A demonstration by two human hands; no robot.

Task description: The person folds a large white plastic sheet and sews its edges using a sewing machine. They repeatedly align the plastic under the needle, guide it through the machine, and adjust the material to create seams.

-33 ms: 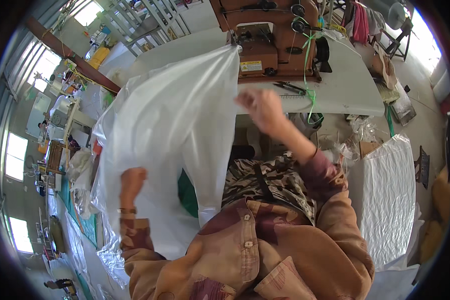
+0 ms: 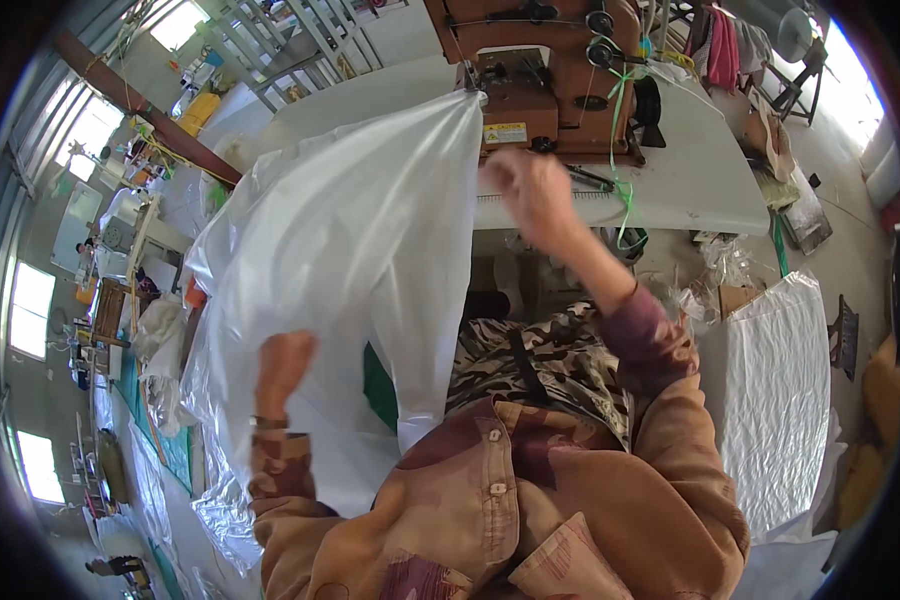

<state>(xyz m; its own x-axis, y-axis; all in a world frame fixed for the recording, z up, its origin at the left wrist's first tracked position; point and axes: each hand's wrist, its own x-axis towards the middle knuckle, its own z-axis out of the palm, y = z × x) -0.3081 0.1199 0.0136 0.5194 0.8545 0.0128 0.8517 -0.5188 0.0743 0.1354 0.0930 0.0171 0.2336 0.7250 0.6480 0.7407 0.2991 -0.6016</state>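
A large translucent white plastic sheet (image 2: 320, 215) hangs from the needle area of a brown sewing machine (image 2: 590, 90) and spreads down toward my lap. My left hand (image 2: 284, 372) is over the sheet's lower left, its fingers curled closed and slightly blurred. Whether it pinches the sheet cannot be made out. Beside the sheet's right edge, just in front of the machine, my right hand (image 2: 535, 195) is raised with bent, closed fingers. Anything between those fingers is hidden. A dark green patch (image 2: 379, 388) shows beside a fold of the sheet.
Dark pen-like tools (image 2: 592, 178) and a ruler lie on the pale worktable (image 2: 685, 200). Green string (image 2: 622, 195) hangs from the machine over the table's front edge. A stack of silvery-white sheeting (image 2: 778, 400) stands to my right. A brown beam (image 2: 135, 105) slants at the far left.
My left hand has moved a little to the right over the sheet. My right hand has shifted slightly right. The sheet still hangs from the machine.
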